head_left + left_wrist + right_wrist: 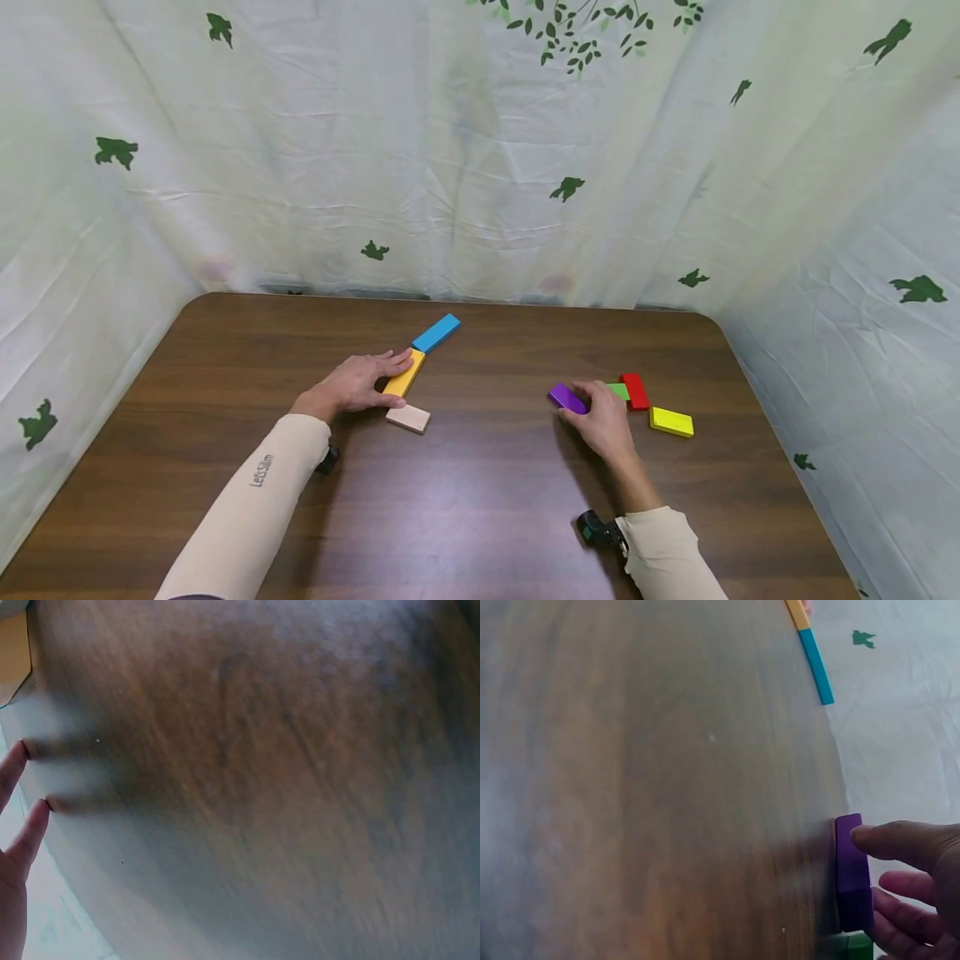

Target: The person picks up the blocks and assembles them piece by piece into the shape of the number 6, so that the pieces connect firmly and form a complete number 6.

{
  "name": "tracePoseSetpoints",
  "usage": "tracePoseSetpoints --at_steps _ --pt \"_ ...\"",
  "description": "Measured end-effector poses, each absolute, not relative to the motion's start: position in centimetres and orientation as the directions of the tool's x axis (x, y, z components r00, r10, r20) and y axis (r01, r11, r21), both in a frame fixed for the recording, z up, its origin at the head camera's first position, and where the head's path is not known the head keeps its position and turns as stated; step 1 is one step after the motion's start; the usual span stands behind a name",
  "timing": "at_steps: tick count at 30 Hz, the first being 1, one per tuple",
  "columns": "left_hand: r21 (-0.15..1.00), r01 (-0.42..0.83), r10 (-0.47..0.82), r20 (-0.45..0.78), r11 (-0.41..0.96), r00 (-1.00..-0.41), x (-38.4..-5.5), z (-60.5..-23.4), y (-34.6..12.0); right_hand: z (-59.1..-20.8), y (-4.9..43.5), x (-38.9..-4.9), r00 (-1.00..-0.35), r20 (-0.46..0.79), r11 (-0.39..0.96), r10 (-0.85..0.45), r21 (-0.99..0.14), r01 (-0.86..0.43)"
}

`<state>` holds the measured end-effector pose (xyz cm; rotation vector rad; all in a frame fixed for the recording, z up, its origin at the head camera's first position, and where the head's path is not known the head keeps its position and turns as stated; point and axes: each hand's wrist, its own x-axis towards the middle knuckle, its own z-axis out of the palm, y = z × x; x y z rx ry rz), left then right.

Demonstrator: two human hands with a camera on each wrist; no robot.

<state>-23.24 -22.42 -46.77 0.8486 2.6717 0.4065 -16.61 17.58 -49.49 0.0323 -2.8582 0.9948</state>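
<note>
At the left, my left hand (363, 382) spans an orange block (405, 373), with the thumb at its near end and a fingertip at its far end. In the left wrist view two other fingers (31, 825) reach out straight to the tabletop. A blue block (437, 332) meets the orange block's far end. Close by the thumb lies a beige block (408, 418). My right hand (603, 421) pinches a purple block (853, 874) between thumb and fingers. Beyond it a green block (618, 391), partly hidden by the hand, sits against a red block (634, 392).
A yellow block (671, 422) lies below the red one, to the right of my right hand. All the blocks are on a brown wooden table (480, 517) with rounded far corners. White curtains (315, 167) with green leaf prints hang around its back and sides.
</note>
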Motion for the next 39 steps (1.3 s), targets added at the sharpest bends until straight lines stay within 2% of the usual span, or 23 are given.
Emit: tracePoseSetpoints --at_steps 9,21,39 --pt "0.350 0.512 0.595 -0.191 0.784 -0.780 -23.2 -47.0 -22.4 -49.5 17.4 -16.5 -0.989 0.145 0.834 -0.017 -0.543 -0.094" --pt "0.352 0.508 0.590 -0.185 0.787 -0.786 -23.1 -47.2 -22.3 -49.6 17.1 -16.2 -0.993 0.119 0.825 -0.012 -0.559 -0.077" --pt "0.361 0.490 0.578 -0.193 0.794 -0.793 -23.1 -47.3 -22.4 -49.8 13.6 -15.6 -0.979 0.181 0.806 -0.093 -0.564 -0.181"
